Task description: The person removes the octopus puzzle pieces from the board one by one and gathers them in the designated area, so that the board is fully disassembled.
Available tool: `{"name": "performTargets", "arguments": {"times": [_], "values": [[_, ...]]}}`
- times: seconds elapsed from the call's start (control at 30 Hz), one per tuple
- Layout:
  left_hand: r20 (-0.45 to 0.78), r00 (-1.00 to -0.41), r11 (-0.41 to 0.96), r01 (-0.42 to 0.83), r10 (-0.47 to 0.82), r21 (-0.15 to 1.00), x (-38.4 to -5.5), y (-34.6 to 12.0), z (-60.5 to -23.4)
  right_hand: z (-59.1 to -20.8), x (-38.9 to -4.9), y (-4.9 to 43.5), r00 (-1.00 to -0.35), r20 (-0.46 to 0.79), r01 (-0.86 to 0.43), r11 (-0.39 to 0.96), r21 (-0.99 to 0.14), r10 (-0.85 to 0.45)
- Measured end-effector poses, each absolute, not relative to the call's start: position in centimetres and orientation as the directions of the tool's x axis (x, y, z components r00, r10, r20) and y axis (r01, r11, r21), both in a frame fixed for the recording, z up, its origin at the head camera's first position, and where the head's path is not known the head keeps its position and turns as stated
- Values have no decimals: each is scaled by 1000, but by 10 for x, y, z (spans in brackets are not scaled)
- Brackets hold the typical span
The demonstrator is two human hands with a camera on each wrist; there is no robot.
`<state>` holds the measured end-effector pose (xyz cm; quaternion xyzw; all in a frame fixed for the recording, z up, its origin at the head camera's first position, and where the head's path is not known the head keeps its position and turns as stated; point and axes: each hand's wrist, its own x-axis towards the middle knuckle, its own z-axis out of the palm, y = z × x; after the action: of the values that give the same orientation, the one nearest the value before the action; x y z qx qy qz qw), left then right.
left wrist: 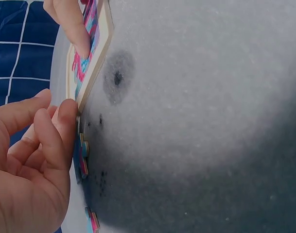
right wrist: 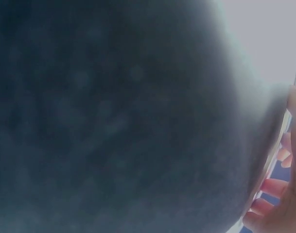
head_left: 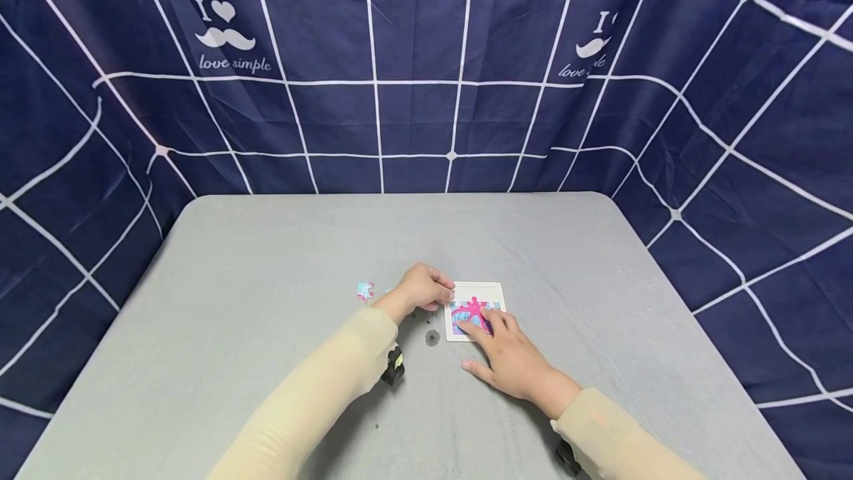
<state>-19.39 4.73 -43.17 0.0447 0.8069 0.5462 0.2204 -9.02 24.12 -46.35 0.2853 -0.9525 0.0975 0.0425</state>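
A square white-rimmed puzzle tray (head_left: 476, 292) lies on the grey table. Pink, blue and purple puzzle pieces (head_left: 474, 303) fill its lower part, and the white base shows along the top. My left hand (head_left: 421, 288) is at the tray's left edge. Its fingers are bent, with the tips gripping the rim near a corner, as the left wrist view also shows. My right hand (head_left: 516, 358) reaches in from the lower right with extended fingers resting on the pieces; its thumb lies outside the tray. In the right wrist view, only part of this hand (right wrist: 284, 194) appears at the edge.
A loose puzzle piece (head_left: 365, 290) lies left of the left hand. More loose pieces (left wrist: 83, 154) sit beside the tray, mostly hidden by that hand in the head view. A dark round stain (head_left: 432, 337) marks the cloth. A navy gridded curtain (head_left: 413, 117) surrounds the table.
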Motion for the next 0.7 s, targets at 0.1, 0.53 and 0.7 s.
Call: {"name": "performTargets", "arguments": {"times": [0.1, 0.53, 0.7], "values": [[-309, -896, 413, -161, 320, 896, -194, 47, -431, -464, -90, 241, -838, 123, -546, 822, -161, -532], [-325, -877, 443, -149, 354, 884, -195, 49, -432, -462, -88, 240, -825, 144, -562, 817, -129, -546], [-320, -879, 437, -147, 353, 887, -195, 50, -433, -463, -88, 241, -828, 136, -559, 819, -129, -544]]}}
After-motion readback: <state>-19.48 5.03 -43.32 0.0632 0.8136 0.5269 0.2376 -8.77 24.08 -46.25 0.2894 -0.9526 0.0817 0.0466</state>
